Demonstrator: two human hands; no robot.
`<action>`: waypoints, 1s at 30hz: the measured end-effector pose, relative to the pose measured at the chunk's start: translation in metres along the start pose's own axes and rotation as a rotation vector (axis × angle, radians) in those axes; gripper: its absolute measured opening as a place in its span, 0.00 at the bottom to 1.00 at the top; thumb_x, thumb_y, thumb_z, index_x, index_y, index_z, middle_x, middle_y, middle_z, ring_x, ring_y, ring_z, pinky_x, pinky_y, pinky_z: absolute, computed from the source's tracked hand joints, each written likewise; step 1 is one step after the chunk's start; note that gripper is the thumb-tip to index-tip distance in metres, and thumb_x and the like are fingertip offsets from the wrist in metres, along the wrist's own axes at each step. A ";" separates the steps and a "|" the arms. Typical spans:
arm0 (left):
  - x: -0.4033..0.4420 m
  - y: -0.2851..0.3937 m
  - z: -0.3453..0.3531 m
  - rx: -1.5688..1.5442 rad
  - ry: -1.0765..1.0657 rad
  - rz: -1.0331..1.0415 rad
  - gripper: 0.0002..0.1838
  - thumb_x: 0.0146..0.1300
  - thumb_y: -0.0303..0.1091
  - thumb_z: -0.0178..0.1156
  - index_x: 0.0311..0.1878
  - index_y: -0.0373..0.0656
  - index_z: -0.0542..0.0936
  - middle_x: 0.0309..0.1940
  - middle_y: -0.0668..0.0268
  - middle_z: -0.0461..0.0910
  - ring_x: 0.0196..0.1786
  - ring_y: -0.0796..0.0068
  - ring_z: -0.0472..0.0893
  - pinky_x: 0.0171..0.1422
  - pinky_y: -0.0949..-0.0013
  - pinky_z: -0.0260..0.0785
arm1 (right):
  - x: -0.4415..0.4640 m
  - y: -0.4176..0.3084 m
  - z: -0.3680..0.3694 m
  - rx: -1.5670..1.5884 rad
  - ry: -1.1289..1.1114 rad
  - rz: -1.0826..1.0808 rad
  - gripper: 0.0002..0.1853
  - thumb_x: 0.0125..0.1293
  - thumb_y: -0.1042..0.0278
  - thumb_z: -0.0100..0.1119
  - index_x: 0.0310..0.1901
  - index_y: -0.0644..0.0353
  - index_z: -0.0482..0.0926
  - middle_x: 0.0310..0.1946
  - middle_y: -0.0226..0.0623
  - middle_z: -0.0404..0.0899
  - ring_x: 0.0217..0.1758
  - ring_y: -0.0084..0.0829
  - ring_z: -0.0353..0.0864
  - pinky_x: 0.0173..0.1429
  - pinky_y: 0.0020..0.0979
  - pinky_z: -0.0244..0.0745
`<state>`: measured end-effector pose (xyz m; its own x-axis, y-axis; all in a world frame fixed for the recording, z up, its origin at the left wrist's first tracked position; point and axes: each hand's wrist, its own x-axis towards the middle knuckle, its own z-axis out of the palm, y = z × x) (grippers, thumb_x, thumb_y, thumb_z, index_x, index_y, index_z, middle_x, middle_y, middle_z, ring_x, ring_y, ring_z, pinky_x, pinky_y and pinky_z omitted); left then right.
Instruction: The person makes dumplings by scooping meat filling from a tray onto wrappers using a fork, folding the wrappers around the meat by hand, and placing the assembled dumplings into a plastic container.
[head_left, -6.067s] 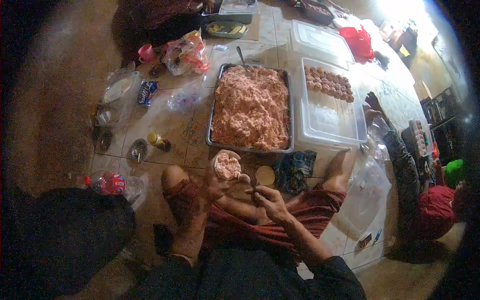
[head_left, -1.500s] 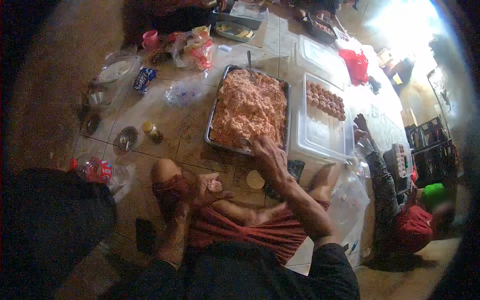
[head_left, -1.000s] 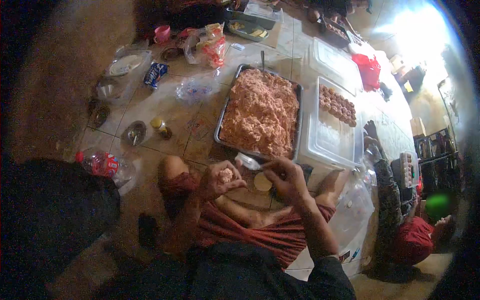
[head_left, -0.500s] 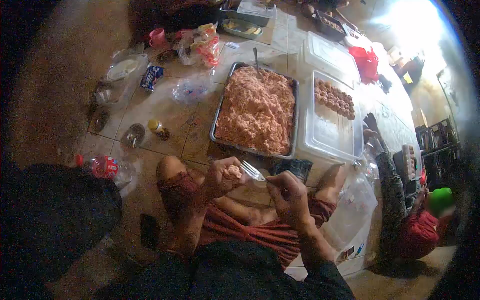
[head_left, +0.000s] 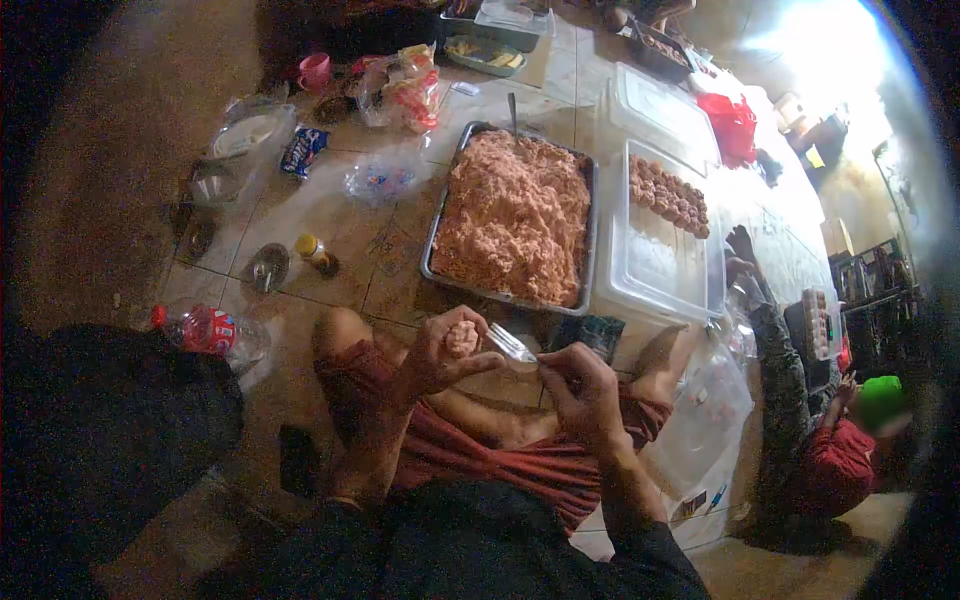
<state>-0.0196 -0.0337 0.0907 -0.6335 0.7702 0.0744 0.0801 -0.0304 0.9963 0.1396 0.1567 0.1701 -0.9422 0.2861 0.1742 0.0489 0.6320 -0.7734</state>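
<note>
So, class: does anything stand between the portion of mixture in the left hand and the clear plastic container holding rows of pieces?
Yes, in this view: from the mixture portion, the fork in the right hand comes first, then the near right corner of the heaped tray, before the clear container. Heights can't be judged.

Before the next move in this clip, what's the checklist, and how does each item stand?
1. Lump held in the left hand: ok.
2. Fork held in the right hand: ok.
3. Fork apart from the lump: cannot tell; it points toward the left hand, close by.
4. Mixture available in the tray: ok, plenty.
5. Room in the box beside the balls: ok, its near part looks bare.
</note>
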 end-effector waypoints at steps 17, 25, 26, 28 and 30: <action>0.002 0.013 0.005 0.461 -0.004 0.009 0.22 0.60 0.51 0.75 0.43 0.43 0.83 0.34 0.63 0.85 0.34 0.64 0.83 0.42 0.63 0.78 | 0.036 0.013 0.024 0.191 0.250 0.155 0.05 0.72 0.73 0.61 0.45 0.64 0.80 0.36 0.35 0.82 0.39 0.23 0.78 0.44 0.28 0.75; 0.000 0.000 0.000 0.228 0.010 0.102 0.23 0.56 0.50 0.80 0.41 0.41 0.83 0.34 0.67 0.84 0.36 0.80 0.80 0.41 0.70 0.75 | 0.060 0.057 0.023 -0.415 0.158 0.002 0.07 0.65 0.79 0.59 0.44 0.64 0.78 0.39 0.49 0.79 0.44 0.48 0.82 0.47 0.41 0.77; -0.003 0.004 -0.001 0.159 0.009 0.023 0.22 0.57 0.49 0.79 0.39 0.41 0.83 0.33 0.68 0.84 0.35 0.80 0.80 0.39 0.70 0.75 | 0.055 0.042 0.020 -0.428 0.137 0.024 0.07 0.64 0.79 0.60 0.43 0.64 0.78 0.38 0.48 0.78 0.43 0.49 0.81 0.46 0.43 0.77; 0.002 0.008 -0.002 0.092 0.007 -0.052 0.20 0.59 0.48 0.78 0.37 0.41 0.83 0.31 0.68 0.84 0.33 0.81 0.79 0.38 0.71 0.74 | 0.041 0.015 0.006 -0.155 0.111 -0.075 0.07 0.63 0.80 0.61 0.42 0.63 0.80 0.38 0.47 0.79 0.43 0.51 0.81 0.45 0.42 0.78; 0.005 0.009 0.004 0.221 0.060 -0.003 0.16 0.62 0.44 0.75 0.34 0.41 0.82 0.27 0.69 0.83 0.30 0.79 0.78 0.35 0.70 0.73 | 0.018 0.010 0.012 -0.081 0.036 -0.126 0.06 0.63 0.80 0.62 0.42 0.63 0.80 0.37 0.48 0.79 0.41 0.51 0.81 0.44 0.42 0.78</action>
<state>-0.0187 -0.0273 0.0996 -0.6780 0.7307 0.0800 0.2404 0.1176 0.9635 0.1190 0.1589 0.1583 -0.9302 0.2258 0.2895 -0.0409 0.7198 -0.6930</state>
